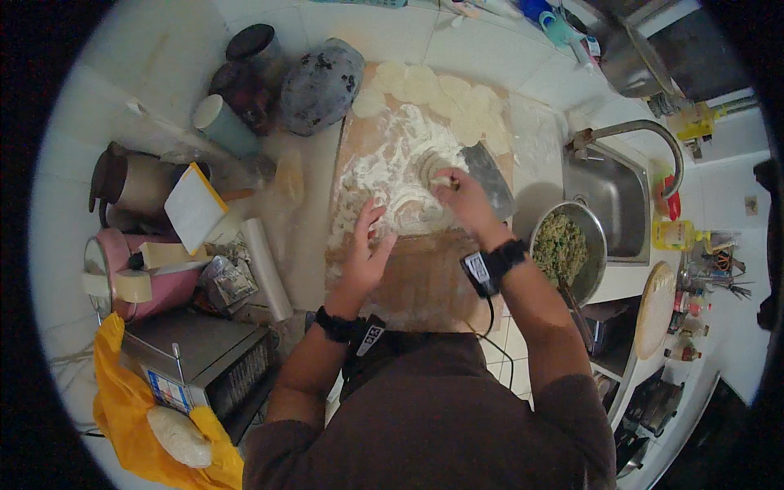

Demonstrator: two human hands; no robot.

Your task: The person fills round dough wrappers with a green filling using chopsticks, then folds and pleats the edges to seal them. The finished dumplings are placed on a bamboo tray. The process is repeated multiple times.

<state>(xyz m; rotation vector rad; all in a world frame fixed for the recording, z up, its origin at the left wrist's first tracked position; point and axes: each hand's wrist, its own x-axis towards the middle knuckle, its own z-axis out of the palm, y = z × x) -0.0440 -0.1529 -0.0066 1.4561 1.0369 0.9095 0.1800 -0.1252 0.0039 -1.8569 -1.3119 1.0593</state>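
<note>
My left hand (367, 251) is over the near left part of the floured wooden board (422, 282), its fingers apart and nothing in them. Further right, my right hand (468, 199) curls its fingers around a pale, floured piece of dough (442, 180), which they partly hide. Just beyond those fingers, more floured dough (433, 160) lies blurred on the board. White flour (392, 156) covers much of the surface. Flat round dough wrappers (450, 92) overlap along the far edge. A grey metal blade (488, 177), probably a cleaver's, lies right of my right hand.
A metal bowl of green-flecked filling (560, 245) stands right of the board, near the sink (612, 208) and its curved faucet (643, 125). On the left are a plastic-film roll (267, 269), a pale green cup (225, 125) and an oven-like appliance (202, 349). A dark, lumpy bundle (323, 86) touches the far left corner.
</note>
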